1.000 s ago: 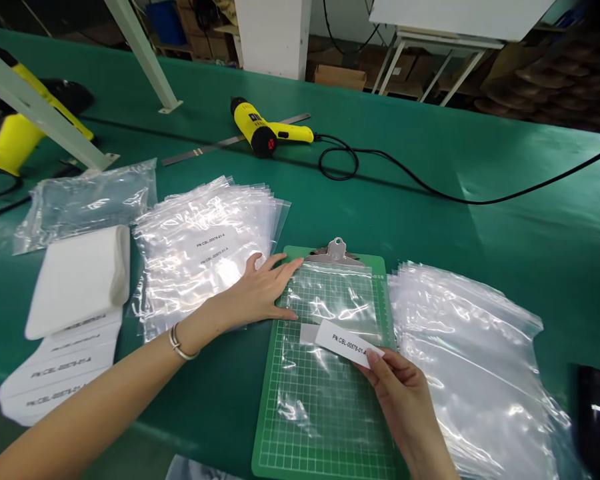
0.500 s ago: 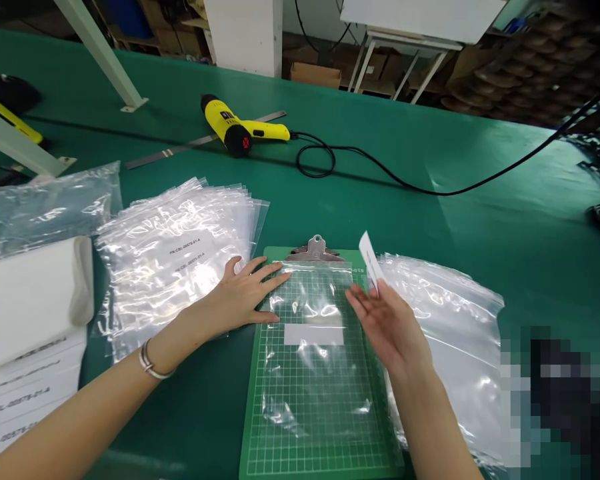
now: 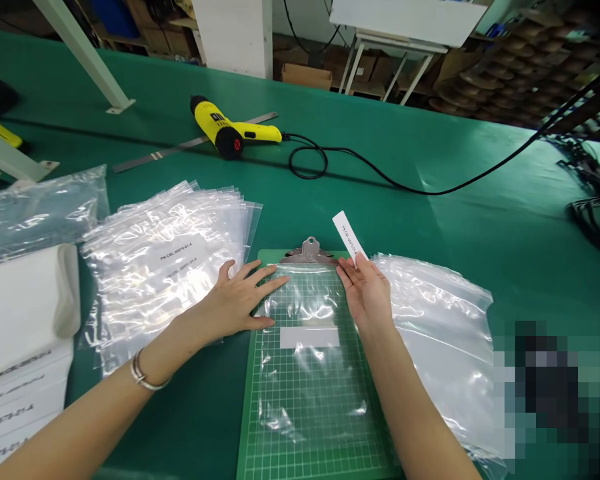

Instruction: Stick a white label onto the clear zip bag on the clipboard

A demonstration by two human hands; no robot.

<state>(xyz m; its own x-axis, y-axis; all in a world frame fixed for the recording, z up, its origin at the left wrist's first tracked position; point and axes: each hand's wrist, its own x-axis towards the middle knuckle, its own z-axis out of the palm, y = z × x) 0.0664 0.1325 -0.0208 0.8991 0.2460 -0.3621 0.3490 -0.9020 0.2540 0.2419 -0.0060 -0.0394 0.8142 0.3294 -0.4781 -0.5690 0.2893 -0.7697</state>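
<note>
Pinching a white label [image 3: 347,231], the right hand [image 3: 369,290] sits at one o'clock of a clear, glossy bag [image 3: 313,387] flat on the clipboard [image 3: 246,427]; the left hand [image 3: 237,303] lies spread at ten o'clock. Label's lower end: hidden. Clipboard's near edge: cut off.

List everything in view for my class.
Worktable: 1, green, foreground
Clipboard: 1, green, front
Bag: 1, clear, on clipboard
Strip: 1, white, bag's middle
Label: 1, white, near centre
Bag piles: 2, clear, flanking clipboard
Label sheet: 1, white, left
Packet: 1, clear, left
Tools: 2, yellow-black, back and left edge
Metal strip: 1, grey, under back tool
Posts: 2, white, back left
Cables: several, black, right
Column: 1, white, background
Stand: 1, white, background
Boxes: several, brown, background
Blurred shape: 1, dark, right
Bracelet: 1, silver, lower left
Left hand: 1, bare, clipboard's left
Right hand: 1, bare, holding label
</note>
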